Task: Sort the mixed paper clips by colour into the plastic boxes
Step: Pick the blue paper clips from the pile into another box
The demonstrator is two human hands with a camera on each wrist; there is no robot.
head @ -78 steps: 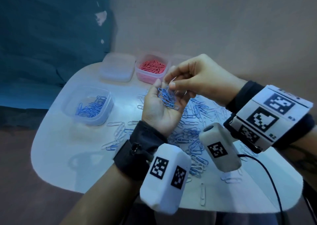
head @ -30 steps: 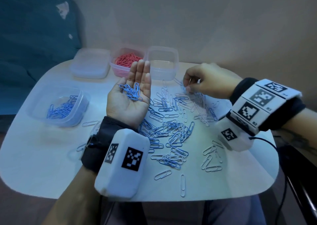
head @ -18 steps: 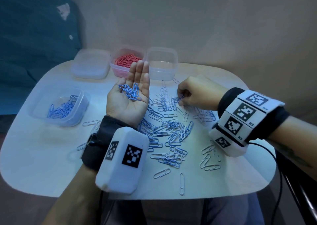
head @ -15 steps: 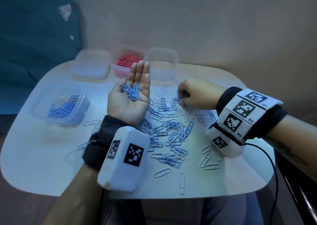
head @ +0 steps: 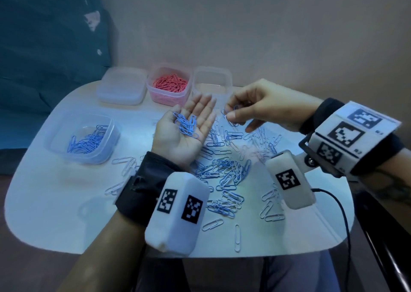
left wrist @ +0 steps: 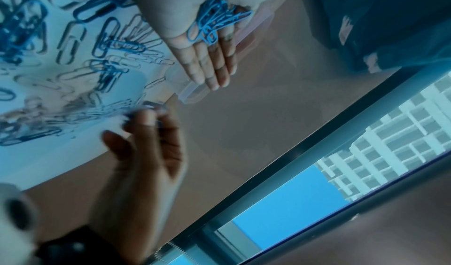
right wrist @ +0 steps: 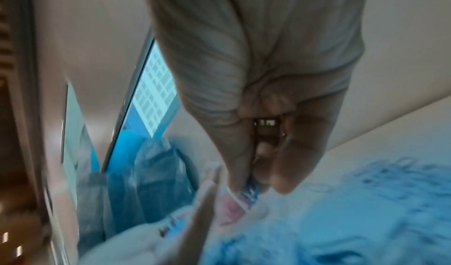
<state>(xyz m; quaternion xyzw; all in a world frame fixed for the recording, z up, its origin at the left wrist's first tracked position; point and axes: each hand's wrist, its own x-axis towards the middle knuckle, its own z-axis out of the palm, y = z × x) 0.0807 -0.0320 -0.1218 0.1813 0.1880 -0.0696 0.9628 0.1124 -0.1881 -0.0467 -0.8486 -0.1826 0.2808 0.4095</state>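
My left hand (head: 184,131) is held palm up above the table, fingers straight, carrying a small heap of blue clips (head: 185,125) that also shows as the blue clips (left wrist: 214,24) in the left wrist view. Just right of it my right hand (head: 235,113) is lifted off the table and pinches a blue clip (head: 235,109) between thumb and fingers; the right wrist view is blurred, with the blue clip (right wrist: 251,189) at the fingertips. Mixed blue and white clips (head: 226,169) lie scattered on the white table (head: 55,202).
A clear box with blue clips (head: 84,139) stands at the left. At the back stand a lidded clear box (head: 122,87), a box of red clips (head: 170,84) and a clear box (head: 212,80) whose contents I cannot make out. A black cable (head: 340,205) runs off the right edge.
My right hand has risen from the clip pile on the table, pinching a blue clip, and moved left toward the raised left palm. The left hand has stayed put.
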